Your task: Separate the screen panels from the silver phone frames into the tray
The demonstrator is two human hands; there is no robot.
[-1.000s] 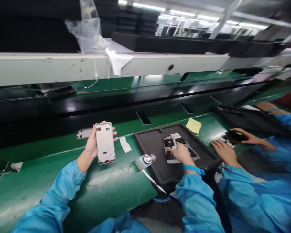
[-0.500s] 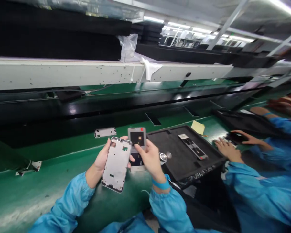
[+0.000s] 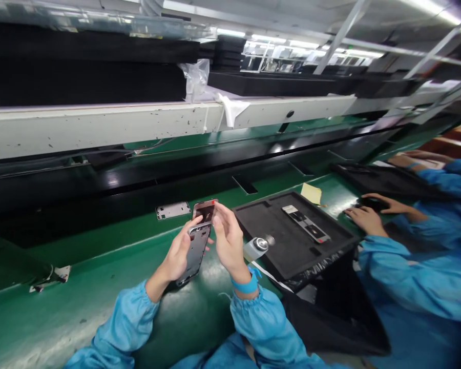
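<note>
Our glossy green counter (image 3: pixel 111 287), white strip lights (image 3: pixel 269 39) beyond
Left grip (image 3: pixel 176 259) pinches a grey rectangular frame (image 3: pixel 197 251); right grip (image 3: pixel 230 243), a silver-black panel (image 3: pixel 204 211) behind.

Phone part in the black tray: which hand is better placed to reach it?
Right, probably. The right hand is nearer the phone part; the left hand is farther off, holding the frame. The right appears to hold the panel, so may need freeing first.

Grey phone frame (image 3: pixel 197 252) in left grip (image 3: pixel 179 255), red-marked dark panel (image 3: pixel 203 210) at right grip (image 3: pixel 229 240), green worktop (image 3: pixel 111 266) beneath both, black tray (image 3: pixel 259 218) and yellow paper (image 3: pixel 311 193) right of both
</note>
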